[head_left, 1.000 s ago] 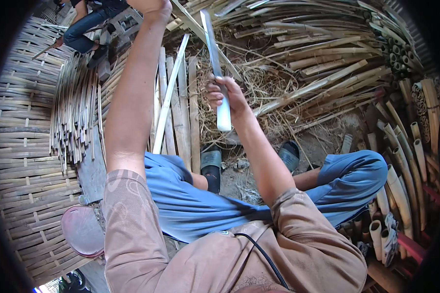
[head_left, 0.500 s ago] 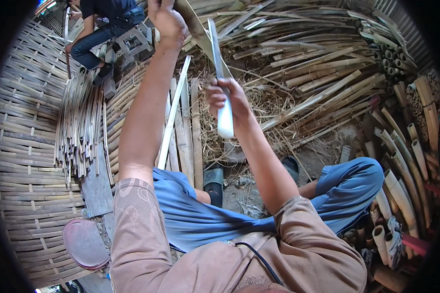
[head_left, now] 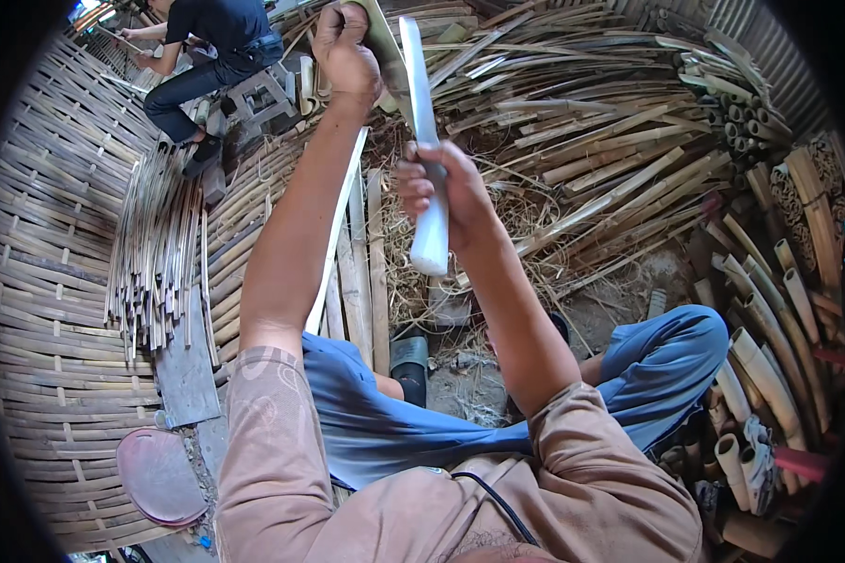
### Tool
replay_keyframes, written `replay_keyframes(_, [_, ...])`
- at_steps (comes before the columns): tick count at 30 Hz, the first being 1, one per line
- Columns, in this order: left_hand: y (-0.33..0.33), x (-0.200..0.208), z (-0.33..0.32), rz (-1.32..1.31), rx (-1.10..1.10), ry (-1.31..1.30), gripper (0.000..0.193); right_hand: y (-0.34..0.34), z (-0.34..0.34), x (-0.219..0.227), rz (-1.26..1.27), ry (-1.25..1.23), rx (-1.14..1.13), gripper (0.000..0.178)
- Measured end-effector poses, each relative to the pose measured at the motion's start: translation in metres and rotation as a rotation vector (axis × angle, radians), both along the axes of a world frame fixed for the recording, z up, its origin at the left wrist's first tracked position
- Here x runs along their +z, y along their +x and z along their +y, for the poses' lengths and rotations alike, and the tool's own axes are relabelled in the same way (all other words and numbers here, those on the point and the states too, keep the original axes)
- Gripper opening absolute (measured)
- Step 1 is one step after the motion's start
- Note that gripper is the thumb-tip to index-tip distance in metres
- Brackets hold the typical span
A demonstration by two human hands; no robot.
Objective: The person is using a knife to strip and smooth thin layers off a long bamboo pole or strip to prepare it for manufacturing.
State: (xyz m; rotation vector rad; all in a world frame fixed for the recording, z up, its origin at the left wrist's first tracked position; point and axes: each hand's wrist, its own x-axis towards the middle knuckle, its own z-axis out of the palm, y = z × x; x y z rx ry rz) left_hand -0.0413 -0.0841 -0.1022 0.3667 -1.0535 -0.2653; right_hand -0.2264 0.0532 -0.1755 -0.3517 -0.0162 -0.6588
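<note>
At the top of the view my left hand [head_left: 349, 61] is closed on a split bamboo strip [head_left: 380, 33], held out in front of me at arm's length. Fingers of my right hand [head_left: 449, 188] wrap round the pale handle of a knife [head_left: 429, 239]. Its long blade points up and away from me, close against the strip. The exact contact between blade and strip is hard to make out. The strip's far end runs out of the picture.
Split bamboo [head_left: 591, 141] lies in a heap ahead and to the right, beside curly shavings [head_left: 498, 206]. Bamboo tubes [head_left: 760, 366] stack at my right. Thin strips [head_left: 155, 244] lie on a slatted bamboo surface [head_left: 47, 328] at left. Another person [head_left: 216, 56] sits at far left.
My left hand has shifted slightly down and right with the strip. The knife's blade sits a little higher, and the view has shifted slightly. The other person's arms are raised.
</note>
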Motion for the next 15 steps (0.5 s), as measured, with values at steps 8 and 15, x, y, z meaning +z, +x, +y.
replay_keyframes(8, [-0.012,0.011,0.019,0.095,-0.171,0.181,0.015,-0.032,-0.005,-0.033,1.302,-0.81,-0.519,0.015])
replay_keyframes(15, [0.03,0.0,0.016,0.088,-0.262,0.095,0.009,-0.025,0.002,-0.057,1.668,-1.119,-0.449,0.02])
